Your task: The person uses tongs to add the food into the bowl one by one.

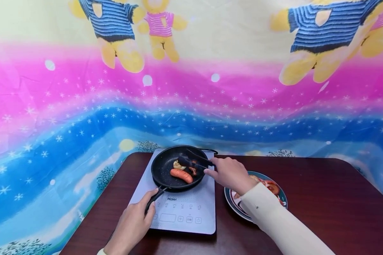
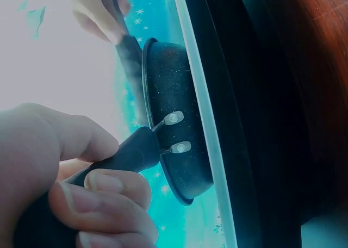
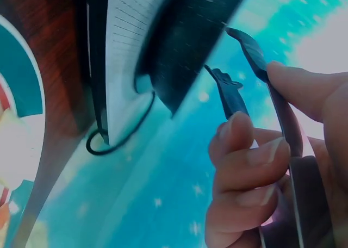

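My left hand (image 1: 134,221) grips the black handle (image 2: 133,153) of a frying pan (image 1: 161,170), thumb along the top and fingers curled beneath. In the pan lie a scored reddish sausage (image 1: 181,175), a pale yellowish slice (image 1: 178,165) and a small reddish-brown piece (image 1: 194,171). My right hand (image 1: 231,173) holds black tongs (image 3: 285,125) over the pan's right side. Their tips stand apart in the right wrist view, with nothing between them, near the pan's rim.
Under the pan is a white Haier induction cooktop (image 1: 175,228) on a dark wooden table (image 1: 319,198). A green-rimmed plate (image 1: 229,203) of food stands to its right, partly hidden by my right sleeve (image 1: 274,216). A black cord (image 3: 122,147) loops behind the cooktop. Behind hangs a patterned cloth (image 1: 191,88).
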The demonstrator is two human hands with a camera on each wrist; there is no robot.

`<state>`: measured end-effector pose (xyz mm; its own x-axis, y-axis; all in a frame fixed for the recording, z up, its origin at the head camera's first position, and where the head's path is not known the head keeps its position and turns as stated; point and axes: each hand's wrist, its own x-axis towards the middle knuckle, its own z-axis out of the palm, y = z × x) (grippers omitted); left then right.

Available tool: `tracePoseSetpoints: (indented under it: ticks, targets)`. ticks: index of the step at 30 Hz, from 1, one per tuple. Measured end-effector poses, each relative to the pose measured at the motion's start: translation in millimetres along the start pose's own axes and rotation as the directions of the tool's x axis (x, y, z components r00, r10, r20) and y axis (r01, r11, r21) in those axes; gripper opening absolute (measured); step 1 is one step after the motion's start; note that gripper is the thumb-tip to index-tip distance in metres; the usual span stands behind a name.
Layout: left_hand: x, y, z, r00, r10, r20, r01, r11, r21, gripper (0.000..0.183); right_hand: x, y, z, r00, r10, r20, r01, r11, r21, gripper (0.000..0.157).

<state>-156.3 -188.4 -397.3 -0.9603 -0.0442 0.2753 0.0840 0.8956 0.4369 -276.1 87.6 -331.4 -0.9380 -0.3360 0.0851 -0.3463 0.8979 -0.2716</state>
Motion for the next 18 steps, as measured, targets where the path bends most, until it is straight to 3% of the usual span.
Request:
tracePoseSetpoints:
  ticks: [4,9,18]
  targets:
    - [0.5,0.4,0.8,1.0,-0.007,0.013,0.007,1.0,-0.002,0.039,-24,20,-8.6,0.999,0.031,0.008,-0.032,0.993,0.113,0.062]
    - [1.0,1.1,-1.3,0.998,-0.041,0.05,0.042,0.999,-0.006,0.04,-53,50,-20.6,1.0,0.015,0.023,-0.02,0.973,0.228,0.063]
    - [1.7,3.0,-1.4,0.997,-0.045,0.067,0.046,0.999,-0.006,0.04,-84,92,-42.6,0.999,-0.004,-0.046,0.015,0.974,0.226,0.065]
